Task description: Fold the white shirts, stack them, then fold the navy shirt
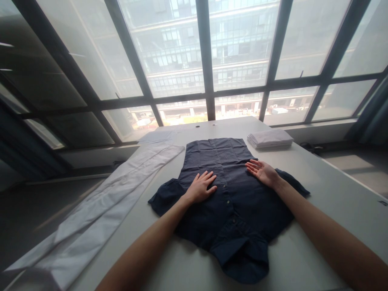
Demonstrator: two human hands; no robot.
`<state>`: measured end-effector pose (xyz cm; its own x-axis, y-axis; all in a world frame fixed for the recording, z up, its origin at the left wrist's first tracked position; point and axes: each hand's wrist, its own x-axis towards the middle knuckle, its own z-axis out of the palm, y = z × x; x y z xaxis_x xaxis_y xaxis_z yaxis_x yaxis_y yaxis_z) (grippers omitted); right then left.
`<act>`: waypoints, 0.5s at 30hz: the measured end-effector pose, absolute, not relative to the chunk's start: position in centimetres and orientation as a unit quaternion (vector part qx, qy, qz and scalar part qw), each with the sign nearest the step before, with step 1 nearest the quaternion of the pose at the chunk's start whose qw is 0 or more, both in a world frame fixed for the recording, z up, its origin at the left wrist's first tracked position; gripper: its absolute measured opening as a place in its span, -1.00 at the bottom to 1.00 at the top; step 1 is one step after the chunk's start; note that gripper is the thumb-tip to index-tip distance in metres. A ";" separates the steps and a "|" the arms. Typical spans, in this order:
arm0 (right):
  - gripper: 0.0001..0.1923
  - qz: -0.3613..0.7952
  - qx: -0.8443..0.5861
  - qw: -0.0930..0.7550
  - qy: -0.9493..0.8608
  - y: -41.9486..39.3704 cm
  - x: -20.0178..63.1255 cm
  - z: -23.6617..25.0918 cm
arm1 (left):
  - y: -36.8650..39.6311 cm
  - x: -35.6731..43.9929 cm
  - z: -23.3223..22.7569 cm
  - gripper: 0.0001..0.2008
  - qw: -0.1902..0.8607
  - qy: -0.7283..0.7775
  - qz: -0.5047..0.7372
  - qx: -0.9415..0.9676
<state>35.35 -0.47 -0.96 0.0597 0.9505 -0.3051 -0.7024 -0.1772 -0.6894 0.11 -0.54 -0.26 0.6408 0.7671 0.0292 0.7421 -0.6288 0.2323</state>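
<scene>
A dark navy short-sleeved button-up shirt point(224, 206) lies front side up on the white table, its collar toward me and its hem toward the window. Down its middle runs a buttoned placket, and fold creases cross the far part. My left hand point(201, 187) rests palm down on the shirt, left of the placket, with fingers spread. Over the right side of the shirt is my right hand point(263, 173), turned partly palm up with its fingers stretched out. Neither hand grips anything. Both sleeves stick out to the sides on the table.
The white table point(327, 186) extends to the window wall. A stack of folded white cloth point(269, 138) sits at the far right. Long white fabric point(100, 206) lies along the left edge, with papers point(156, 136) beyond it. Dark curtains point(24, 141) hang at the sides.
</scene>
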 end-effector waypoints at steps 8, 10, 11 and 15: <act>-0.73 0.663 -0.386 0.619 -0.168 -0.6 35.2 -0.8 | -0.6 0.2 -0.3 -0.37 0.097 0.419 0.064 0.901; -0.73 0.662 -0.385 0.620 -0.170 -0.5 35.3 -0.8 | -0.6 0.2 -0.3 -0.38 0.097 0.421 0.063 0.900; -0.73 0.662 -0.384 0.621 -0.170 -0.5 35.3 -0.8 | -0.6 0.1 -0.3 -0.38 0.097 0.421 0.063 0.900; -0.70 0.664 -0.382 0.620 -0.168 -0.5 35.3 -0.9 | -0.5 0.1 -0.4 -0.37 0.096 0.419 0.065 0.900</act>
<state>35.33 -0.50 -0.91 0.0612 0.9520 -0.3000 -0.6958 -0.1748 -0.6966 0.11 -0.49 -0.41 0.6403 0.7673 0.0363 0.7423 -0.6302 0.2277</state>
